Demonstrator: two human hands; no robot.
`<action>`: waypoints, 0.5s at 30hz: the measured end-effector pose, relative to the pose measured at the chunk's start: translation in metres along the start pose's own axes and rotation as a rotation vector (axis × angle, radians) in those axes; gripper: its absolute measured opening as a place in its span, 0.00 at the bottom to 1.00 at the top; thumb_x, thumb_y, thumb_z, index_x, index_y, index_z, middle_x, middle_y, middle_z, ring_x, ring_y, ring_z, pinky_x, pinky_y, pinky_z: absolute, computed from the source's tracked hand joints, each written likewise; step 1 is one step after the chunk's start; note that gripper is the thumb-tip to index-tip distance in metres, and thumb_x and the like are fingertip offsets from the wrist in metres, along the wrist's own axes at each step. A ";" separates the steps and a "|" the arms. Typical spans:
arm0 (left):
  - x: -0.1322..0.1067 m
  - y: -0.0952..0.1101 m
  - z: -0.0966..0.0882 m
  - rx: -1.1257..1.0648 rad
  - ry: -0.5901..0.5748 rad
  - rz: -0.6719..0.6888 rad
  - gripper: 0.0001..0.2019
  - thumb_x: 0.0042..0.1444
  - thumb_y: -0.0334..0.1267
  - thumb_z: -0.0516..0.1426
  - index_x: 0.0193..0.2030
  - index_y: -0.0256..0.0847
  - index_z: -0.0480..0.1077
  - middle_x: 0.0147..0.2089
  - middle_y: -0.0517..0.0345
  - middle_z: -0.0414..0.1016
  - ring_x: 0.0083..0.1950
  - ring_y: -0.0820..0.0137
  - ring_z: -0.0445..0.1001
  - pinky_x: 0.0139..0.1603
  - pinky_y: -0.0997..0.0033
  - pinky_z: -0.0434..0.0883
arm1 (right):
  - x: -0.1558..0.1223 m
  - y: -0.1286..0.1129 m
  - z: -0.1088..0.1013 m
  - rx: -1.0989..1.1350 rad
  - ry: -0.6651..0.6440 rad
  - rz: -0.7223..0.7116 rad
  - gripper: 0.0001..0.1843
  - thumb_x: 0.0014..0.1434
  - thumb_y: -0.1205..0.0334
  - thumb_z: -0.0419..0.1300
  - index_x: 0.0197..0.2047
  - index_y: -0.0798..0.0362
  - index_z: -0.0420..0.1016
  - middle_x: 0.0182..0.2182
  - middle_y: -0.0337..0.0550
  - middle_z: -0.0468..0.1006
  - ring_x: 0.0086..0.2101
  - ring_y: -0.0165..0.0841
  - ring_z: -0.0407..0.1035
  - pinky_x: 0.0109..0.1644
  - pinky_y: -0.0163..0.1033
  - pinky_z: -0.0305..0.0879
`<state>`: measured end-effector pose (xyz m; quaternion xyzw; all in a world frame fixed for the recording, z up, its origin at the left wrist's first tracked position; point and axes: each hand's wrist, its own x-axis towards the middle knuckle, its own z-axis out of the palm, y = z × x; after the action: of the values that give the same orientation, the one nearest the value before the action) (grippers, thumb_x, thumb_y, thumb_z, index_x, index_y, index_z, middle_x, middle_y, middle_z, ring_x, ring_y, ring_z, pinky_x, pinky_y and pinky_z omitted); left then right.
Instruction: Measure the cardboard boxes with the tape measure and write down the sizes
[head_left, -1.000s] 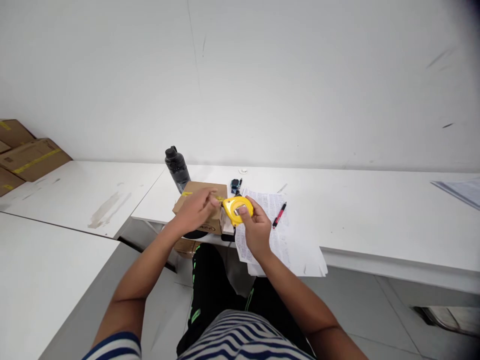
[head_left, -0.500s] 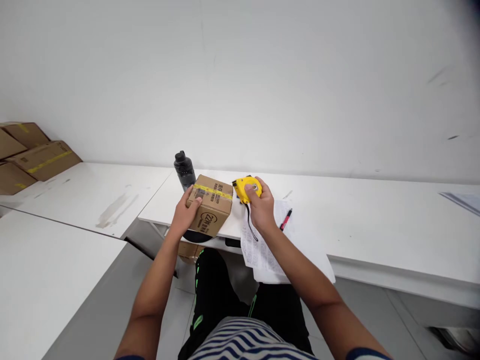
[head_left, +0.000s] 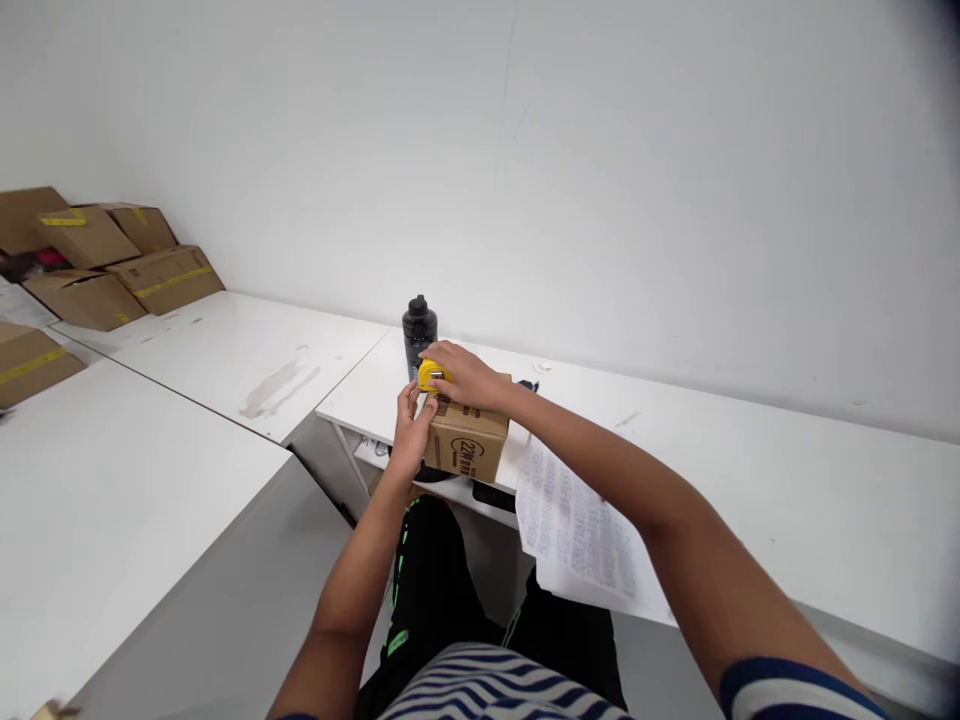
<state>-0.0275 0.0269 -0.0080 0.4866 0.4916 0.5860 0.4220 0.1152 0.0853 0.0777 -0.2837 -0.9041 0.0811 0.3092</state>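
Note:
A small brown cardboard box (head_left: 466,448) with printed markings sits at the front edge of the white table. My left hand (head_left: 411,428) is at its left side, thumb on the near corner and fingers up along the far side. Held in my right hand (head_left: 466,376), a yellow tape measure (head_left: 433,375) is over the box's left end, close to my left fingertips. My right hand and forearm cover much of the box top. Whether any blade is drawn out cannot be made out.
A dark water bottle (head_left: 418,330) stands just behind the box. Printed sheets (head_left: 574,525) hang over the table's front edge, under my right forearm. Several cardboard boxes (head_left: 169,280) are piled at the far left against the wall.
My right hand has carried the tape measure left, from beside the box to over its left end. My left fingers have shifted on the box. The view has turned left.

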 end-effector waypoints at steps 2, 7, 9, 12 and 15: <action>-0.002 -0.005 0.006 -0.047 0.032 0.063 0.28 0.60 0.43 0.56 0.66 0.46 0.58 0.71 0.49 0.60 0.71 0.63 0.61 0.66 0.64 0.64 | -0.004 0.000 -0.002 -0.035 -0.022 -0.037 0.24 0.60 0.67 0.56 0.60 0.59 0.67 0.54 0.58 0.70 0.53 0.44 0.66 0.58 0.55 0.65; -0.004 -0.013 0.017 -0.066 0.096 0.055 0.25 0.61 0.43 0.54 0.65 0.43 0.65 0.68 0.52 0.67 0.67 0.60 0.66 0.66 0.61 0.65 | -0.016 -0.004 -0.013 -0.092 -0.057 -0.062 0.23 0.61 0.67 0.55 0.60 0.59 0.66 0.55 0.60 0.68 0.52 0.45 0.66 0.56 0.55 0.66; -0.003 -0.013 0.019 -0.058 0.114 0.028 0.24 0.61 0.44 0.54 0.64 0.42 0.67 0.67 0.51 0.68 0.66 0.59 0.67 0.65 0.60 0.66 | -0.020 -0.006 -0.018 -0.103 -0.070 -0.053 0.23 0.62 0.68 0.54 0.60 0.59 0.67 0.55 0.59 0.68 0.52 0.45 0.66 0.56 0.54 0.66; -0.003 -0.011 0.018 -0.043 0.105 0.035 0.23 0.61 0.43 0.53 0.61 0.41 0.70 0.66 0.52 0.69 0.66 0.60 0.68 0.65 0.60 0.66 | -0.024 -0.007 -0.025 -0.111 -0.082 -0.014 0.23 0.61 0.67 0.55 0.60 0.59 0.67 0.55 0.58 0.68 0.52 0.45 0.67 0.56 0.53 0.67; -0.004 -0.008 0.018 -0.025 0.108 0.069 0.22 0.60 0.42 0.53 0.60 0.41 0.72 0.64 0.52 0.71 0.65 0.60 0.69 0.65 0.60 0.65 | -0.032 -0.009 -0.034 -0.108 -0.095 0.014 0.23 0.61 0.66 0.56 0.60 0.56 0.68 0.54 0.56 0.69 0.52 0.45 0.67 0.56 0.53 0.67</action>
<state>-0.0095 0.0274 -0.0156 0.4658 0.4892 0.6318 0.3802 0.1525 0.0593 0.0912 -0.3023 -0.9187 0.0477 0.2498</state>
